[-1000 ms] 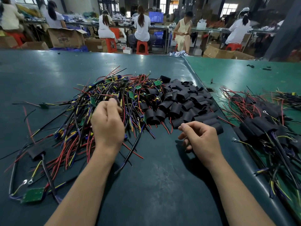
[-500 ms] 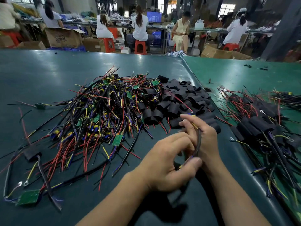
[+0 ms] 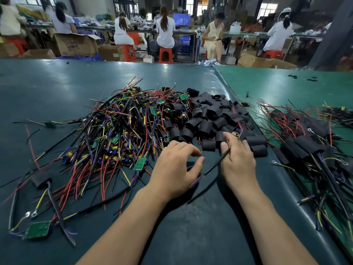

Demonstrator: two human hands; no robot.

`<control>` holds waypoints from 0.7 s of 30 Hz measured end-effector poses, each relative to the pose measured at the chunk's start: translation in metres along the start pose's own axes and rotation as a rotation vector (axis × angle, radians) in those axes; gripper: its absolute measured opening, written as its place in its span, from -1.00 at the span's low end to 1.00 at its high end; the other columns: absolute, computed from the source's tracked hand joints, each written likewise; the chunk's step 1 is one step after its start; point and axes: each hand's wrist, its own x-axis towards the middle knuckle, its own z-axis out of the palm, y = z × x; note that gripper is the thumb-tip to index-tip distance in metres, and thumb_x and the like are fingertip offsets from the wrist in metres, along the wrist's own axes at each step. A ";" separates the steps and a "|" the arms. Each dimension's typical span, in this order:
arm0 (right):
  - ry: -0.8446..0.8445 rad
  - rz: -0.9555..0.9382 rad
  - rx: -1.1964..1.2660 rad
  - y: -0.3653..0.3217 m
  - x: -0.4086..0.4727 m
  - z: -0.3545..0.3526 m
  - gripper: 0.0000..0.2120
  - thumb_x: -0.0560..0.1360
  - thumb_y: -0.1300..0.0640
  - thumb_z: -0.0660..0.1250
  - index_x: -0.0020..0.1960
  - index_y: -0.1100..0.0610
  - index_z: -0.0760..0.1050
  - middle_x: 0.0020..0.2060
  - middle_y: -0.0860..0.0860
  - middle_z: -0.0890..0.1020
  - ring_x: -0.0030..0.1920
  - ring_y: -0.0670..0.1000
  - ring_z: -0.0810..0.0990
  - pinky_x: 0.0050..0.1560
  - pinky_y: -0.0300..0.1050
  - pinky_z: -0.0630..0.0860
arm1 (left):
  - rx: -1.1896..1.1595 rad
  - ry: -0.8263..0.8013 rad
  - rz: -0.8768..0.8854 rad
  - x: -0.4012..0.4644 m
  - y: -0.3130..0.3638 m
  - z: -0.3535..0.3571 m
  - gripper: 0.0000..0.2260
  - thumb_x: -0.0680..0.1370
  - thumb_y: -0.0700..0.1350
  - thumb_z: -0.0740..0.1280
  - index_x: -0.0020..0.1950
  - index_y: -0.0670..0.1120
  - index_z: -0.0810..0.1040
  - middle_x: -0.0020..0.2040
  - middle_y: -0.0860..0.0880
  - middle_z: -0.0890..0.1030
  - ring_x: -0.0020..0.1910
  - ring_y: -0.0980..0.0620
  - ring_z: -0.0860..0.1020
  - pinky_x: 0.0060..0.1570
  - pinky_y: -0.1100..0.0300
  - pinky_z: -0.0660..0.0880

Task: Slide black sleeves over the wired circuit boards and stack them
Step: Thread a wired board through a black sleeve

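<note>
Since half a second ago your hands have parted: right hand [image 3: 236, 159] pinches a wire bundle [image 3: 210, 169] just short of the loose black sleeves [image 3: 210, 119], left hand [image 3: 175, 167] spread empty, board unsleeved, unsleeved pile [image 3: 114, 131] beyond your left fingertips large.

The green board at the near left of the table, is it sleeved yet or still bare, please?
Bare. The green board lies uncovered on the table, its whole green face showing; a black sleeve sits apart, farther up its wires.
</note>
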 end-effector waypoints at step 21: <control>0.159 -0.034 0.683 -0.005 -0.005 -0.002 -0.79 0.59 -0.03 0.17 0.13 -0.06 0.54 -0.16 -0.05 0.66 -0.23 -0.03 0.65 -0.31 -0.07 0.57 | -0.034 -0.312 0.015 0.001 0.008 -0.014 -0.66 0.47 -0.09 0.28 0.22 -0.02 0.62 0.19 0.10 0.60 0.20 0.04 0.44 0.24 -0.01 0.38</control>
